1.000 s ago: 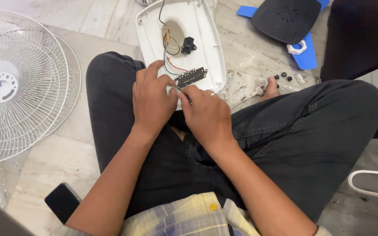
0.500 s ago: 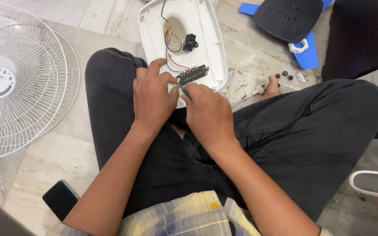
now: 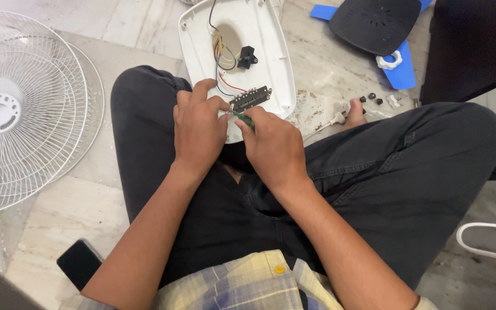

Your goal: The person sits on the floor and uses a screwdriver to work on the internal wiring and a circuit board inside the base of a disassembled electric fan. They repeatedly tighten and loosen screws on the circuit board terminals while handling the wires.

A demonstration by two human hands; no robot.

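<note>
I sit cross-legged in black trousers with a white plastic fan base cover resting against my knees, its hollow inside facing up. Coloured wires run from its opening to a small black switch block. My left hand grips the near edge of the cover beside that block. My right hand is closed around a thin green-handled tool, whose tip sits just under the switch block. A second small black part lies inside the cover.
White wire fan guards lie on the marble floor at left. A black fan part with blue blades sits at top right, small black screws near it. A white cord is at right, a dark phone at bottom left.
Both hands stay at the switch block with only slight shifts. The view has shifted a little.
</note>
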